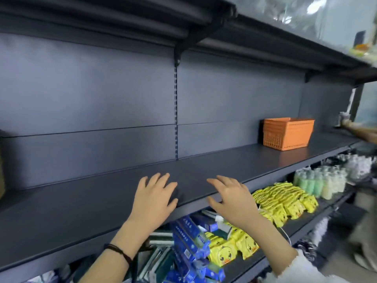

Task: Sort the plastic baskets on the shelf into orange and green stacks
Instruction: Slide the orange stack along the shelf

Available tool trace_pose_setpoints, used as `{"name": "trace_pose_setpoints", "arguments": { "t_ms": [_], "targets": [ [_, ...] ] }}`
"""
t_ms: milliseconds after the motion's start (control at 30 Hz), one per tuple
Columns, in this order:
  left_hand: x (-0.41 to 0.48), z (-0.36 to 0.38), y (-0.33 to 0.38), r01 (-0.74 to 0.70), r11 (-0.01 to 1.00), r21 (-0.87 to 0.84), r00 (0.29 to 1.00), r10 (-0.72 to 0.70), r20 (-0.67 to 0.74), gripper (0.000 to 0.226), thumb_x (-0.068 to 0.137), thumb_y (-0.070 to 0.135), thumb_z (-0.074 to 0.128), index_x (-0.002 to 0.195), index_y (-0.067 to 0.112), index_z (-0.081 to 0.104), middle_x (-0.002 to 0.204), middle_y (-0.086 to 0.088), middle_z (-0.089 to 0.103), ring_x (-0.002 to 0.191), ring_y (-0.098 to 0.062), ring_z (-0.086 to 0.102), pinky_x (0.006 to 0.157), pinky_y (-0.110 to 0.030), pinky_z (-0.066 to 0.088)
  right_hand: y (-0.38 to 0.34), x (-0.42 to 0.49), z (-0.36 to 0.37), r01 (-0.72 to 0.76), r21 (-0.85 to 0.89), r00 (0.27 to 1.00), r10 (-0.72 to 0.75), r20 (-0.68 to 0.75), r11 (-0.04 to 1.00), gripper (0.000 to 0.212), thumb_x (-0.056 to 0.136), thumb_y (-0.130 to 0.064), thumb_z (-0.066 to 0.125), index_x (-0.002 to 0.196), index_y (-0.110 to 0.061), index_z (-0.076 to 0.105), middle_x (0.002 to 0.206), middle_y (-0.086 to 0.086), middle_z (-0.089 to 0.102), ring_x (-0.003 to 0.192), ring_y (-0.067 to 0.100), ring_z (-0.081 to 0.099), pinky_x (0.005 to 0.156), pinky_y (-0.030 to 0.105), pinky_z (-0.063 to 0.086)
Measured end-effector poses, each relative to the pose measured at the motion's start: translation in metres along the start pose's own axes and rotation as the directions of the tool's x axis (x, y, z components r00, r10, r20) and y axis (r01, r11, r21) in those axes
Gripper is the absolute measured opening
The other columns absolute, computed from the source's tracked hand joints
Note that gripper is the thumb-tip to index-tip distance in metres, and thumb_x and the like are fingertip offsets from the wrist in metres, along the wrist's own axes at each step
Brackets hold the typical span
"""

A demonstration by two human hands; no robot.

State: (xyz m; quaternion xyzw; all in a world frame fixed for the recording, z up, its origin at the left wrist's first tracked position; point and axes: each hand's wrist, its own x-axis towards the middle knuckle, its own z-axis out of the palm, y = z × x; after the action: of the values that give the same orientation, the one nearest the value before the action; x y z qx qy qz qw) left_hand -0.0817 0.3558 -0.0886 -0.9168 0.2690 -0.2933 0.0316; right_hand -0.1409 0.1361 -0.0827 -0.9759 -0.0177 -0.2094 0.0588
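Left hand (155, 194) and right hand (231, 196) are being held open, fingers spread, nothing gripped, over the shelf (102, 205) edge (dark metal); orange baskets (287, 133) are being kept stacked far right.

The right edge cuts off another person's arm (362, 130), and the small item (343, 119) beside it is too blurred to name. The bottles (320, 181) on the lower shelf are smeared, their labels unreadable. Print on the blue boxes (188, 242) is too small to read. How many baskets sit nested in the orange stack (287, 133) cannot be counted. The top edge crops a clear bag (285, 9) on the upper shelf.
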Motion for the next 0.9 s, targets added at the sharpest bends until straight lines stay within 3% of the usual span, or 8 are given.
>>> {"name": "trace_pose_setpoints", "arguments": {
  "t_ms": [133, 367, 600, 800, 900],
  "targets": [
    [0.055, 0.015, 0.079, -0.03, 0.999, -0.021, 0.998, 0.029, -0.047, 0.045, 0.059, 0.04, 0.082, 0.099, 0.021, 0.074, 0.103, -0.006, 0.074, 0.096, -0.028, 0.069, 0.082, -0.048, 0.052, 0.09, 0.003, -0.02, -0.018, 0.003, 1.0, 0.018, 0.007, 1.0, 0.055, 0.093, -0.049, 0.045, 0.145, -0.036, 0.034, 0.153, -0.006, 0.034, 0.141, 0.018, 0.03, 0.107, 0.035, 0.029],
    [0.124, 0.05, 0.153, 0.045, 0.995, -0.089, 0.998, -0.049, -0.046, 0.044, 0.063, 0.039, 0.082, 0.103, 0.022, 0.074, 0.106, -0.006, 0.074, 0.099, -0.028, 0.069, 0.082, -0.048, 0.052, 0.236, 0.005, -0.031, -0.091, -0.054, 0.995, 0.093, 0.037, 0.994, 0.056, 0.094, -0.05, 0.044, 0.147, -0.035, 0.031, 0.152, -0.008, 0.036, 0.14, 0.017, 0.032, 0.108, 0.035, 0.029],
    [0.222, 0.092, 0.221, 0.041, 0.989, -0.14, 0.995, -0.053, -0.082, 0.044, 0.078, 0.046, 0.046, 0.105, 0.024, 0.073, 0.109, -0.003, 0.073, 0.099, -0.025, 0.069, 0.08, -0.043, 0.053, 0.353, 0.036, -0.014, -0.148, -0.026, 0.989, 0.149, 0.023, 0.989, 0.057, 0.095, -0.05, 0.042, 0.148, -0.033, 0.029, 0.153, -0.007, 0.034, 0.14, 0.017, 0.032, 0.109, 0.034, 0.03],
    [0.329, 0.142, 0.282, 0.021, 0.983, -0.183, 0.988, -0.048, -0.144, 0.038, 0.072, 0.04, 0.076, 0.106, 0.024, 0.072, 0.111, -0.003, 0.072, 0.102, -0.024, 0.068, 0.08, -0.041, 0.053, 0.446, 0.097, 0.001, -0.136, -0.01, 0.99, 0.136, 0.026, 0.991, 0.055, 0.095, -0.05, 0.041, 0.147, -0.035, 0.029, 0.153, -0.008, 0.032, 0.139, 0.018, 0.032, 0.11, 0.036, 0.03],
    [0.383, 0.164, 0.311, 0.033, 0.977, -0.213, 0.99, -0.061, -0.126, 0.041, 0.07, 0.041, 0.078, 0.106, 0.023, 0.072, 0.11, -0.004, 0.073, 0.1, -0.025, 0.069, 0.078, -0.042, 0.053, 0.497, 0.126, -0.003, -0.124, -0.035, 0.991, 0.125, 0.036, 0.992, 0.055, 0.095, -0.049, 0.043, 0.147, -0.035, 0.03, 0.153, -0.01, 0.031, 0.14, 0.017, 0.03, 0.109, 0.035, 0.03]
  ]
}}
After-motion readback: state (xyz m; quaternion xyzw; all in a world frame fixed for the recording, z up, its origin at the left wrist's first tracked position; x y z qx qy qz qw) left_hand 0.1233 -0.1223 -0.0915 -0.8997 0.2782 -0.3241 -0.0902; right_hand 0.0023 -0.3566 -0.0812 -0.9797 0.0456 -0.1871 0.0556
